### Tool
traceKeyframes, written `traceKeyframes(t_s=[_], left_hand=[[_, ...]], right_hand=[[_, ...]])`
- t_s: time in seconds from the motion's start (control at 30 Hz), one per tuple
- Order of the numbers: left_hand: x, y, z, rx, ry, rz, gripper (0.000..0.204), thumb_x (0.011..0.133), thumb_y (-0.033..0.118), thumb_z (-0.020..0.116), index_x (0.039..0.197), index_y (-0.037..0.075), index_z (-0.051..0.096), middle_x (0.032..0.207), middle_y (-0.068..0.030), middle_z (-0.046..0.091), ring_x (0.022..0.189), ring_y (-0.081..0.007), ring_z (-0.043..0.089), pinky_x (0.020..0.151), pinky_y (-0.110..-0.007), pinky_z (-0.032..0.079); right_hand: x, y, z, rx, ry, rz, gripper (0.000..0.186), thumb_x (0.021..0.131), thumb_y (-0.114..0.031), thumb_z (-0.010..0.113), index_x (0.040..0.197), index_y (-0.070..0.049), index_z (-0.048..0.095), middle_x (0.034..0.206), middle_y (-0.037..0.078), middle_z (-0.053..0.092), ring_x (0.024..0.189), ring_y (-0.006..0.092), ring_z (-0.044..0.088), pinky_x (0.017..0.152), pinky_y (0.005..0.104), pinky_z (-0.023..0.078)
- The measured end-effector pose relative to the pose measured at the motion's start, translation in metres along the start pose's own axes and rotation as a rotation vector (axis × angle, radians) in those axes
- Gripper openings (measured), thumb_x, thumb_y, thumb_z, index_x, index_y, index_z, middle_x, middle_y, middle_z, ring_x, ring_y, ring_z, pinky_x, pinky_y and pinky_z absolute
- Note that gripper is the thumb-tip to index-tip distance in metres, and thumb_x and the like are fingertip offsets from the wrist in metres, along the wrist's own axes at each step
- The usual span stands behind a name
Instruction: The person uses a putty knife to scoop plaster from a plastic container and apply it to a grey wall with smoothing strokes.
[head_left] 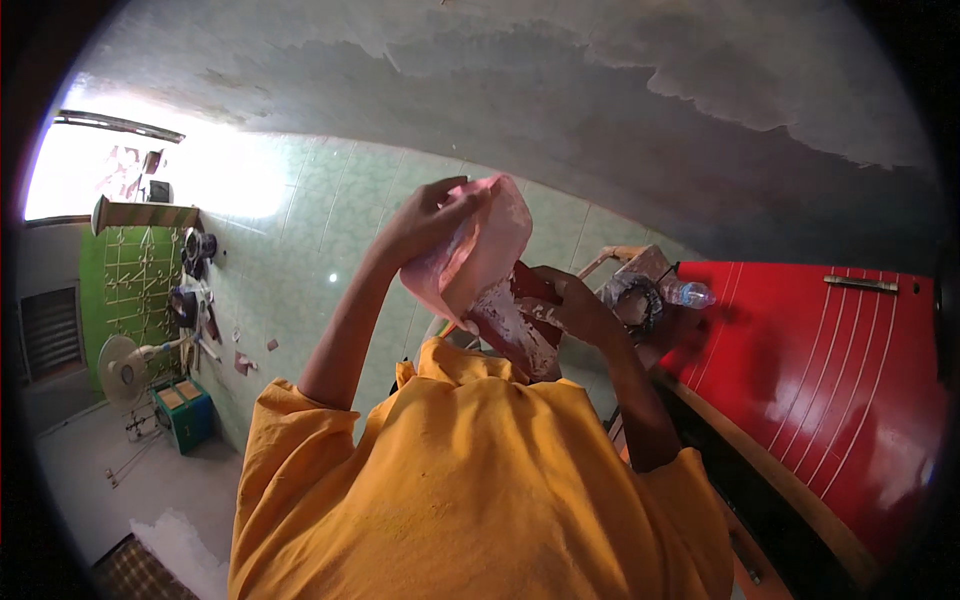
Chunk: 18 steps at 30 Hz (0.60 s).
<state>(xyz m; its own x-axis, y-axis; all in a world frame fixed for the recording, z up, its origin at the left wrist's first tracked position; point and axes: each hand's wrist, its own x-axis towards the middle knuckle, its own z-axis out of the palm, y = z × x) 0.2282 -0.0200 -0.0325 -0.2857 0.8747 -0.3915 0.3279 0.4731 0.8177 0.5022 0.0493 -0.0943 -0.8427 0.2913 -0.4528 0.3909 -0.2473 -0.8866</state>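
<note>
My left hand (435, 222) is closed on the upper edge of a pink, thin-walled container (490, 235), perhaps plastic, which is tilted toward my body. Pale smears show on its walls, and what lies deep inside is hard to make out. Beside and below it, my right hand (570, 308) grips a reddish-brown flat piece (497, 330) thickly smeared with whitish paste. The same paste marks my right fingers. The flat piece's near end is partly behind my orange shirt (480, 480). Container and flat piece overlap in the picture; I cannot tell whether they touch.
A grey wall (500, 70) with patchy lighter coating runs along the top. At right are a red panelled surface (800, 350) with a handle, a clear plastic bottle (690, 294) and a dark coil (635, 303). A fan (125, 370) and a green box (183, 412) stand left.
</note>
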Motion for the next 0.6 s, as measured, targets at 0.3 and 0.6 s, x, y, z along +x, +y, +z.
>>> traceKeyframes(t_s=[0.3, 0.6], left_hand=[[-0.011, -0.038, -0.019, -0.454, 0.275, 0.098, 0.052, 0.103, 0.041, 0.059, 0.128, -0.004, 0.062, 0.11, -0.0064, 0.068, 0.102, -0.0105, 0.06, 0.088, -0.027, 0.05], [0.007, -0.131, -0.041, -0.762, 0.191, 0.017, 0.06, 0.104, 0.041, 0.057, 0.145, -0.003, 0.053, 0.136, -0.0111, 0.061, 0.123, -0.0181, 0.057, 0.105, -0.033, 0.046]], right_hand=[[0.022, 0.01, 0.024, 0.73, -0.059, -0.113, 0.063, 0.093, -0.02, 0.077, 0.144, 0.003, 0.048, 0.123, 0.007, 0.064, 0.106, 0.0161, 0.065, 0.096, 0.0327, 0.054], [0.083, -0.023, 0.014, 0.42, 0.785, -0.398, 0.039, 0.103, -0.023, 0.063, 0.134, -0.001, 0.057, 0.122, 0.003, 0.064, 0.112, 0.0154, 0.063, 0.099, 0.0333, 0.051]])
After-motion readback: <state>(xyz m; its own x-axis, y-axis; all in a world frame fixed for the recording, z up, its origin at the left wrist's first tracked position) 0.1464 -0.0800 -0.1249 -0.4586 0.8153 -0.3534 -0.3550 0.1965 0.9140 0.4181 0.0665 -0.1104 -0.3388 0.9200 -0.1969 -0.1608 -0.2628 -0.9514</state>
